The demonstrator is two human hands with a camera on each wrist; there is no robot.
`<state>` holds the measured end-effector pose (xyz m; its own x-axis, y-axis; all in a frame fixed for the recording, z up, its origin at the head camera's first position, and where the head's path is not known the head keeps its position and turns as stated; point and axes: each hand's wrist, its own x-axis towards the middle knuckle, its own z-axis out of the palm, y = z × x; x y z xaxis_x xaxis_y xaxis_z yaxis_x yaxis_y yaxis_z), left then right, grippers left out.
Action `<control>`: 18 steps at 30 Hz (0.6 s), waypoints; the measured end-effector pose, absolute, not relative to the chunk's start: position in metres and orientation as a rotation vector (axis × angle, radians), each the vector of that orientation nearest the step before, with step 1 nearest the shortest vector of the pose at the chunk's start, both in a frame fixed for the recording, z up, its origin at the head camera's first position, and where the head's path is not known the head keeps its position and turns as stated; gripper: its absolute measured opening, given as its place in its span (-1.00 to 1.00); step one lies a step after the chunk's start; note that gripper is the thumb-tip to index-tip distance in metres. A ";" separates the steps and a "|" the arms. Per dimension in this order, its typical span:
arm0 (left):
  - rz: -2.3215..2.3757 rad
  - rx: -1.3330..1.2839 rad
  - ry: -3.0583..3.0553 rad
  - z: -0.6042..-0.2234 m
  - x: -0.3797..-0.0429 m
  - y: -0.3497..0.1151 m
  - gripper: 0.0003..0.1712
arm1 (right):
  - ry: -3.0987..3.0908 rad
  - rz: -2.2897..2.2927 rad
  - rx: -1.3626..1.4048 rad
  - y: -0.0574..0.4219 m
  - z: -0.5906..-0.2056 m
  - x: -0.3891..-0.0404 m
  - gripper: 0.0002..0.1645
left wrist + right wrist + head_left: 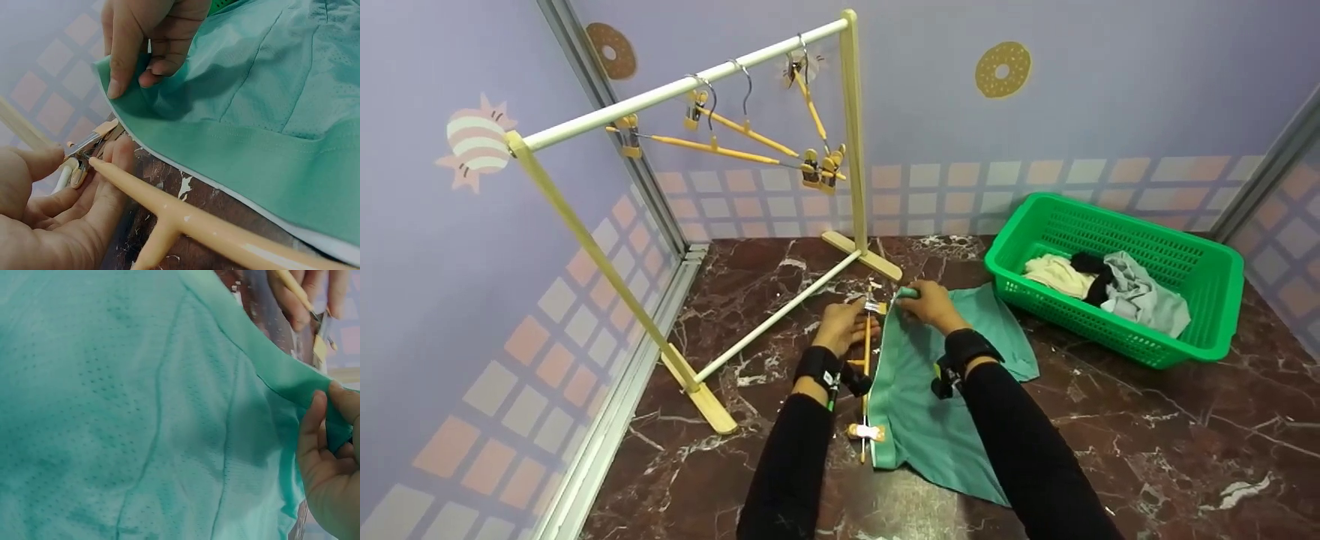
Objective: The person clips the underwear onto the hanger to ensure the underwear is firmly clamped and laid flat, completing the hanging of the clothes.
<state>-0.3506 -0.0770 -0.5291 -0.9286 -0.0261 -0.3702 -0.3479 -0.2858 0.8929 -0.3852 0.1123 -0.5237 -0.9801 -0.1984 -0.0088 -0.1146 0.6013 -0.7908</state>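
A pair of green boxer briefs [960, 420] lies flat on the floor, its waistband along an orange clip hanger [868, 341]. My left hand [841, 328] pinches the metal-and-orange clip [93, 143] at the hanger's far end between thumb and fingers. In the left wrist view, that clip's tip sits close to the waistband's edge. With thumb and fingers, my right hand [931, 306] grips the far corner of the waistband [287, 377]. At the hanger's near end, another clip [867, 433] overlaps the waistband's near corner.
A rack [682, 94] with a white bar stands at the left, several orange clip hangers [712, 146] hooked on it. Back right, a green basket [1110, 330] holds cream, black and grey clothes [1144, 292]. Patterned walls [930, 112] enclose the marbled floor [1170, 427].
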 end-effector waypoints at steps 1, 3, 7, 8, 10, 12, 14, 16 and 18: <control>2.329 -0.478 1.741 -0.529 -0.351 -0.077 -0.54 | 2.695 -1.375 -0.243 0.113 -0.522 -0.385 -0.76; 2.343 -0.502 1.752 -0.528 -0.353 -0.077 -0.60 | 2.660 -1.416 -0.212 0.114 -0.518 -0.383 -0.76; 2.373 -0.557 1.760 -0.528 -0.353 -0.078 -0.66 | 2.695 -1.359 -0.229 0.115 -0.516 -0.380 -0.87; 2.382 -0.565 1.756 -0.528 -0.353 -0.078 -0.65 | 2.713 -1.330 -0.232 0.116 -0.515 -0.380 -0.87; 2.395 -0.579 1.751 -0.527 -0.353 -0.077 -0.65 | 2.755 -1.280 -0.238 0.117 -0.515 -0.380 -0.83; 2.408 -0.584 1.754 -0.527 -0.353 -0.076 -0.64 | 2.779 -1.249 -0.240 0.119 -0.515 -0.381 -0.79; 2.412 -0.597 1.766 -0.527 -0.354 -0.075 -0.65 | 2.794 -1.236 -0.252 0.120 -0.516 -0.382 -0.77; 2.419 -0.607 1.783 -0.527 -0.354 -0.073 -0.67 | 2.792 -1.249 -0.277 0.122 -0.518 -0.383 -0.75; 2.429 -0.626 1.791 -0.528 -0.355 -0.072 -0.67 | 2.787 -1.257 -0.315 0.123 -0.518 -0.382 -0.76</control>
<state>-0.3550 -0.0720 -0.5284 -0.9157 -0.1890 -0.3547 -0.2830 -0.3236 0.9029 -0.3824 0.1227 -0.5180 -0.9767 -0.2132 0.0221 -0.1577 0.6449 -0.7478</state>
